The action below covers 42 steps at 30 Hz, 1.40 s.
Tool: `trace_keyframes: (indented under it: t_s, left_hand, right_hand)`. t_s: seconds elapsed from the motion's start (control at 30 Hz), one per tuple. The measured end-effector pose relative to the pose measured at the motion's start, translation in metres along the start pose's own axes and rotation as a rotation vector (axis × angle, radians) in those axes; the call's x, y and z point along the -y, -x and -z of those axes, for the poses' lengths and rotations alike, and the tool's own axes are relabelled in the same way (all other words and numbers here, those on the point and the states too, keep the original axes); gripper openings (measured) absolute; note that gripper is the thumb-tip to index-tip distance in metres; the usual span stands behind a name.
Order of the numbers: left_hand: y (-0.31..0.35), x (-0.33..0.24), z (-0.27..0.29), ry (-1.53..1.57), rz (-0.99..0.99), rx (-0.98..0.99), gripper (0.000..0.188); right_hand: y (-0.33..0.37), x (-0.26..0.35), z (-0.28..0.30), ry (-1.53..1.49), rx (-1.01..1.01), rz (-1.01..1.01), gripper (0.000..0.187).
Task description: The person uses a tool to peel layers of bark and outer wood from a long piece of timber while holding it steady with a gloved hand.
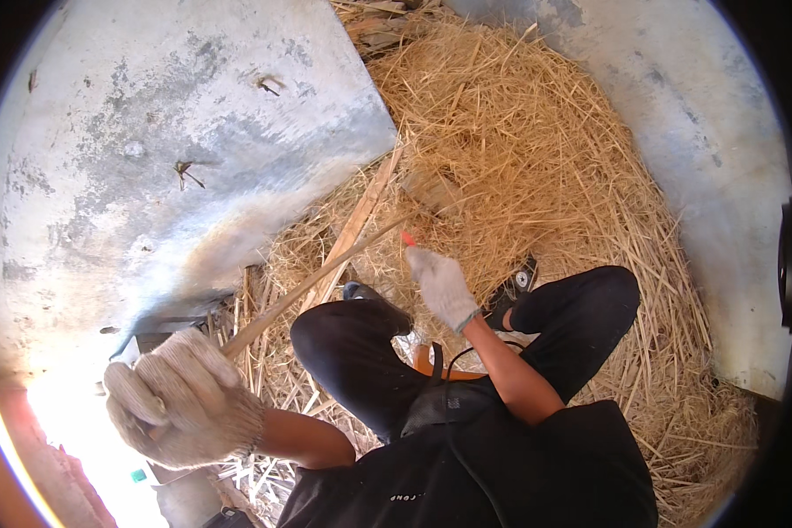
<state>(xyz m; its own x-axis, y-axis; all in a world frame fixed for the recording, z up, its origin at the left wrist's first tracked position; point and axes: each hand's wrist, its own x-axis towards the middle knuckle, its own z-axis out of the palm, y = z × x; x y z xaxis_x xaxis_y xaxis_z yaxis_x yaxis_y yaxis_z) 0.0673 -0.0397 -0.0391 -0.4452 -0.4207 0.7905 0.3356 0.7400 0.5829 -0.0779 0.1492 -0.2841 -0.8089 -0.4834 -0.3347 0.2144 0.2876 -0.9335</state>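
My left hand (180,400), in a whitish knitted glove, is raised at the lower left with its fingers curled round one end of a long thin wooden strip (304,286). The strip slants away to the upper right, its far end over the straw. My right hand (443,286), gloved likewise, is held low between my knees, fingers closed. A small red object (407,238) pokes out at its fingertips, close to the strip; its kind cannot be made out, and the rest of it is hidden by the glove.
Loose straw and shavings (519,132) are heaped over the floor ahead and to the right. A flat wooden slat (361,211) lies left of centre. Worn whitish walls (194,132) flank both sides. Something orange (424,361) shows between my legs. Bright light enters at lower left.
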Motion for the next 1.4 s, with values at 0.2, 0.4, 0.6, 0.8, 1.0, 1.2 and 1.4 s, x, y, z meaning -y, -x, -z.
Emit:
trace_keyframes:
  t_s: [0.2, 0.4, 0.6, 0.8, 1.0, 1.2, 1.4]
  left_hand:
    - [-0.004, 0.003, 0.008, -0.612, -0.144, -0.074, 0.035]
    - [-0.012, -0.003, 0.005, -1.126, -0.608, 0.007, 0.034]
    - [-0.017, -0.025, -0.036, 0.732, 0.077, -0.069, 0.027]
    - [-0.009, -0.023, -0.032, 0.936, 0.170, 0.009, 0.043]
    - [-0.013, -0.005, -0.003, 0.190, 0.015, -0.155, 0.035]
    - [0.019, 0.031, 0.040, -1.025, -0.046, -0.316, 0.030]
    - [-0.004, 0.017, 0.029, -1.351, -0.201, -0.297, 0.031]
  right_hand:
    - [-0.030, -0.020, -0.026, 0.053, -0.023, 0.020, 0.064]
    - [-0.121, -0.142, 0.016, 0.594, -0.194, -0.351, 0.085]
    - [-0.082, -0.061, 0.006, 0.148, -0.335, -0.012, 0.078]
    - [-0.044, -0.040, -0.023, 0.218, -0.120, 0.181, 0.073]
    - [-0.117, -0.168, 0.017, 0.504, -0.073, -0.518, 0.095]
    - [-0.062, -0.069, 0.000, -0.128, -0.259, -0.014, 0.060]
    - [-0.084, -0.070, -0.035, 0.259, -0.106, 0.291, 0.044]
